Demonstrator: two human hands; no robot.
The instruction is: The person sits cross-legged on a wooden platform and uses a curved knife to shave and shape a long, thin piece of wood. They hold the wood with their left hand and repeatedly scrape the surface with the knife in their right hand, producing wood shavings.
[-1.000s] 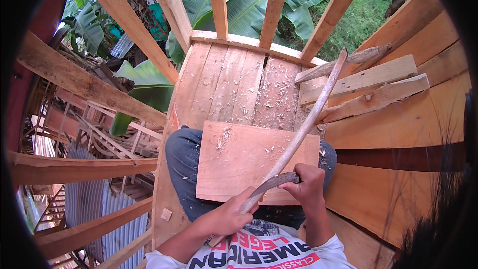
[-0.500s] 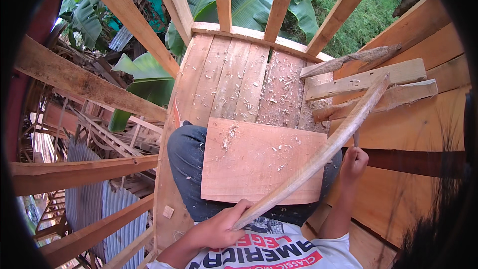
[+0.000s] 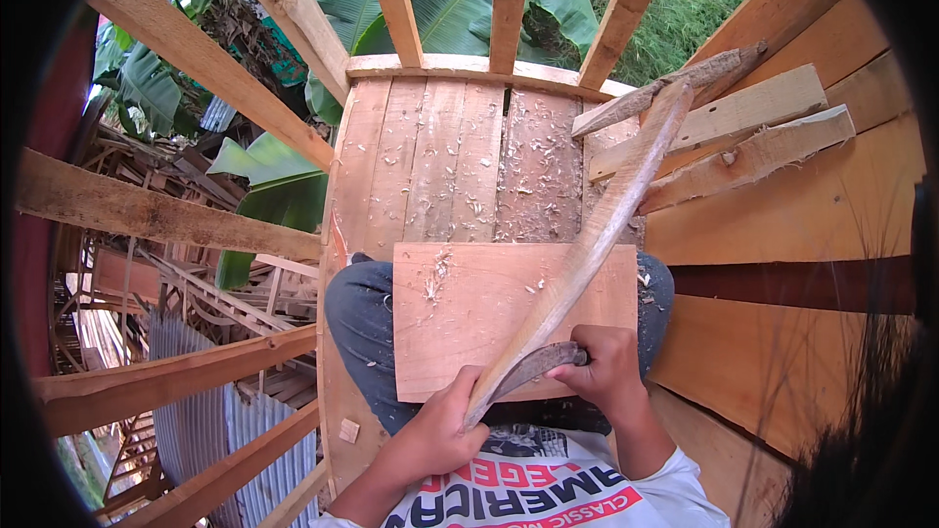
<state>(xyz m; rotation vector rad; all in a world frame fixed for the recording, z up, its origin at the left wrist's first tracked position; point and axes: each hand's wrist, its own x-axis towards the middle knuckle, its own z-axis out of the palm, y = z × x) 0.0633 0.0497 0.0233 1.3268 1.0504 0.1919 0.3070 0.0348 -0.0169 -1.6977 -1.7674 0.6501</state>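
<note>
My left hand (image 3: 445, 430) is wrapped round the near end of a long, slightly curved wooden stick (image 3: 597, 235), pale and shaved along its length. The stick slants up and away to the right over a flat wooden board (image 3: 479, 318) lying across my lap. My right hand (image 3: 608, 369) is closed on a curved knife (image 3: 533, 370) with a dark, greyish blade. That blade lies along the stick's right side, just beyond my left hand. The knife's handle is mostly hidden in my fist. Pale shavings (image 3: 437, 274) rest on the board.
Shavings are scattered over the plank floor (image 3: 430, 166) ahead. Several rough wood pieces (image 3: 753, 112) lie at the far right, under the stick's far end. Slanting wooden bars (image 3: 166, 215) surround me, with a plank wall (image 3: 773, 225) at right. A small wood block (image 3: 349, 430) lies at left.
My right hand has come in from the right side, bringing the knife against the stick near my left hand. The stick's far end has swung left and farther away.
</note>
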